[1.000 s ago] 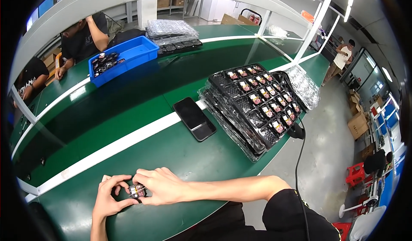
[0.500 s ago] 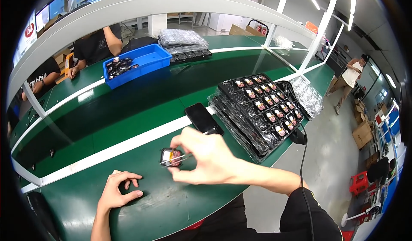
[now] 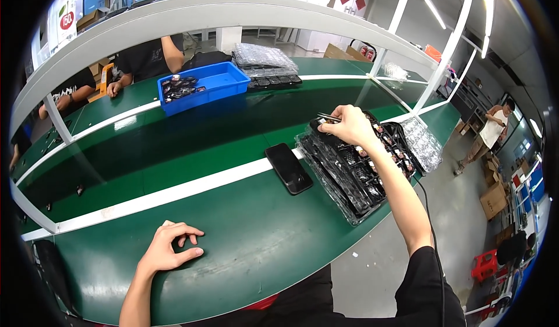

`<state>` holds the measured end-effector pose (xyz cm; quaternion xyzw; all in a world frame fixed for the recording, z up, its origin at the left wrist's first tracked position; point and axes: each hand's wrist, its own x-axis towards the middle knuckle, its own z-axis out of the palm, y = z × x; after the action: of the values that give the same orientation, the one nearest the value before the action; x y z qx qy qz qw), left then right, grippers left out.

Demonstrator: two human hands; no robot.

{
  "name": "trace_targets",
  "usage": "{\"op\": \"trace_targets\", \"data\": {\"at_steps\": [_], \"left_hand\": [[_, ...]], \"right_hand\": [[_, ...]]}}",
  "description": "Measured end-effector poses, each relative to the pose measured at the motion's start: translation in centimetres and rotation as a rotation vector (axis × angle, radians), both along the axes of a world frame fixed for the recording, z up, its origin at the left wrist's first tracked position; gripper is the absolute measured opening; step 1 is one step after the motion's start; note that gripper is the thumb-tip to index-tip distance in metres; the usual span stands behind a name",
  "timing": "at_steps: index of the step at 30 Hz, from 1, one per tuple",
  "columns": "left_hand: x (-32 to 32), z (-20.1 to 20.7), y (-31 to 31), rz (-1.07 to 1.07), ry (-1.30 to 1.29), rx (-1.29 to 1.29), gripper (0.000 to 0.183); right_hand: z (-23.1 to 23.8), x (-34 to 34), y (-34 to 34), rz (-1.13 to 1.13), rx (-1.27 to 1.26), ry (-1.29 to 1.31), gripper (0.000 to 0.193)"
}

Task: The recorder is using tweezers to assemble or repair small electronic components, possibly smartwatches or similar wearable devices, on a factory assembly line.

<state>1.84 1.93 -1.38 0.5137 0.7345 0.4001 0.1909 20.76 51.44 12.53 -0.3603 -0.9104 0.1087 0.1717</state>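
Observation:
My right hand [image 3: 350,125] reaches over the far left corner of a stack of black plastic trays [image 3: 326,172], with a pair of metal tweezers [image 3: 329,117] in its fingers. Beside the fingertips, in that corner, small square black parts with coloured faces are partly visible; whether the fingers still touch one I cannot make out. More such parts sit in the top tray's pockets, many covered by my hand and forearm. My left hand [image 3: 170,246] rests on the green table [image 3: 233,239], empty, its fingers loosely bent and the thumb apart.
Left of the trays lies a black phone [image 3: 289,168]. Across the table stand a blue bin [image 3: 224,82] with black parts and wrapped trays [image 3: 265,59]. Bubble wrap [image 3: 422,143] and a black cable [image 3: 430,210] are at the right. White frame bars [image 3: 174,12] cross overhead; people are beyond.
My right hand has moved from the table's middle, where it held a small square part with the tweezers, up and right to the trays. My left hand stays about where it was.

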Motion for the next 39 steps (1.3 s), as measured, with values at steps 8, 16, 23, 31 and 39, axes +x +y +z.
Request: {"op": "trace_targets", "data": {"at_steps": [8, 16, 23, 31, 39], "left_hand": [[-0.4, -0.2, 0.7, -0.026, 0.046, 0.003, 0.038], [-0.7, -1.0, 0.0, 0.037, 0.034, 0.120, 0.025], [-6.4, -2.2, -2.8, 0.508, 0.577, 0.157, 0.022], [-20.2, -4.2, -11.8, 1.122, 0.869, -0.054, 0.057], [-24.7, -3.9, -14.6, 1.408, 0.467, -0.259, 0.057]], "right_hand": [[1.6, 1.1, -1.9, 0.145, -0.064, 0.200, 0.045], [-4.0, 0.4, -17.9, 0.661, -0.439, 0.239, 0.024], [-15.0, -3.6, -23.3, 0.746, -0.185, 0.215, 0.038], [-15.5, -3.9, -23.6, 0.849, -0.171, 0.270, 0.036], [-15.3, -4.2, -23.5, 0.816, -0.245, 0.297, 0.033]]}}
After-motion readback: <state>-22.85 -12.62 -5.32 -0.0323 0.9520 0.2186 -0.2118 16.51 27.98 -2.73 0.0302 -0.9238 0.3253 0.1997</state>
